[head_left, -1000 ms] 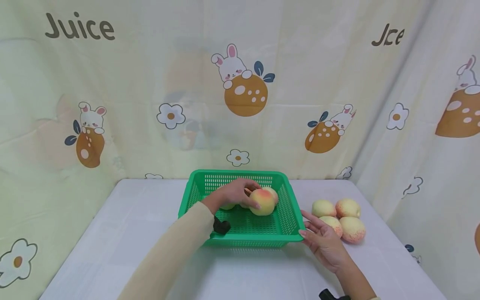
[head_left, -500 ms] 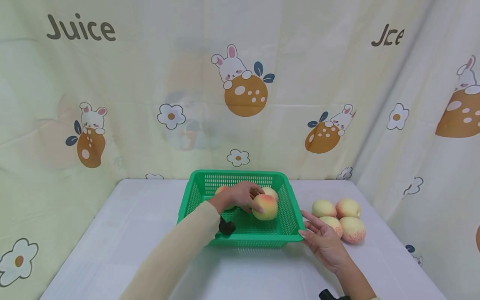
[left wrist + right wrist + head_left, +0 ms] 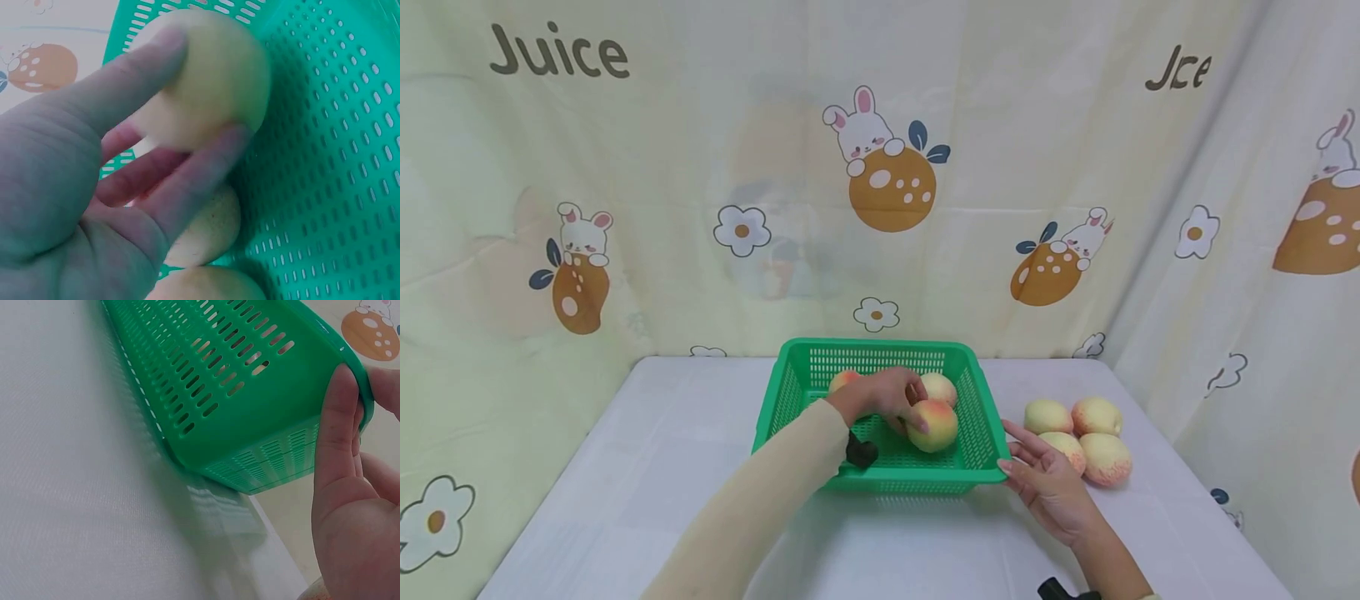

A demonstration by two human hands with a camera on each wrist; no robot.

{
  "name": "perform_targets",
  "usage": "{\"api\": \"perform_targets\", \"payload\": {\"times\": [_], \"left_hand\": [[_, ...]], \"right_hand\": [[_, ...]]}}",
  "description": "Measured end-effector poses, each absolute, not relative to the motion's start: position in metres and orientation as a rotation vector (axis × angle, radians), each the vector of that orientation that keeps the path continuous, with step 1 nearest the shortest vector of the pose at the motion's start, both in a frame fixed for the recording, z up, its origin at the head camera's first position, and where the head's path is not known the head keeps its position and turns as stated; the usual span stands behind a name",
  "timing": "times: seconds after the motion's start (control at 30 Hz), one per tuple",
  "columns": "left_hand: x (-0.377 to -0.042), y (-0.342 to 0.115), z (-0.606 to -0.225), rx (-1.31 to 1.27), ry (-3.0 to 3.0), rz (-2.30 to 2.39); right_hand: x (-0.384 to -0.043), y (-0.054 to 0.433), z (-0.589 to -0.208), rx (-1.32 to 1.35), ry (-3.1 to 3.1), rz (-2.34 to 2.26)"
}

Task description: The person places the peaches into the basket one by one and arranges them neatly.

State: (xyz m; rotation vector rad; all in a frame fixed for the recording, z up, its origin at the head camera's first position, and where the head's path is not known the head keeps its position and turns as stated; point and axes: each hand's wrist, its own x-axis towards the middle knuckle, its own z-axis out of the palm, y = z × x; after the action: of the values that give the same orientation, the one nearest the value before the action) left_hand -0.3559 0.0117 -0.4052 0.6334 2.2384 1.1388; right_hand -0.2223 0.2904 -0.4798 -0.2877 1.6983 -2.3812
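Observation:
My left hand [image 3: 883,394] reaches into a green plastic basket [image 3: 910,476] and holds a yellow peach with a red blush [image 3: 938,430] between thumb and fingers, in the basket's front right part. In the left wrist view, thumb and fingers grip this peach [image 3: 225,81] from two sides. Behind it lies a paler peach [image 3: 942,388], and another red-topped peach [image 3: 844,379] shows at the left, partly hidden by the hand. My right hand [image 3: 1051,487] pinches the basket's front right corner; in the right wrist view its thumb [image 3: 339,403] lies against the rim.
Several peaches [image 3: 1107,459] sit grouped on the white table [image 3: 685,433] to the right of the basket, close behind my right hand. A printed curtain [image 3: 790,150] hangs behind the table and along its sides. Dark wrist camera mounts show at both wrists.
My left hand has moved rightward and toward the front of the basket, bringing the peach lower. The red-topped peach at the left has come into view. My right hand stays at the corner.

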Motion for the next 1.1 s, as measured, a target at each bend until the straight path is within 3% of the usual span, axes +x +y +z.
{"api": "perform_targets", "payload": {"times": [0.37,1.1], "left_hand": [[-0.355,0.013,-0.405,0.644,2.202,1.155],[-0.344,-0.027,-0.398,0.635,1.958,1.483]], "right_hand": [[-0.224,0.289,-0.480,-0.309,1.696,-2.378],[-0.222,0.289,-0.480,-0.318,1.670,-2.399]]}}
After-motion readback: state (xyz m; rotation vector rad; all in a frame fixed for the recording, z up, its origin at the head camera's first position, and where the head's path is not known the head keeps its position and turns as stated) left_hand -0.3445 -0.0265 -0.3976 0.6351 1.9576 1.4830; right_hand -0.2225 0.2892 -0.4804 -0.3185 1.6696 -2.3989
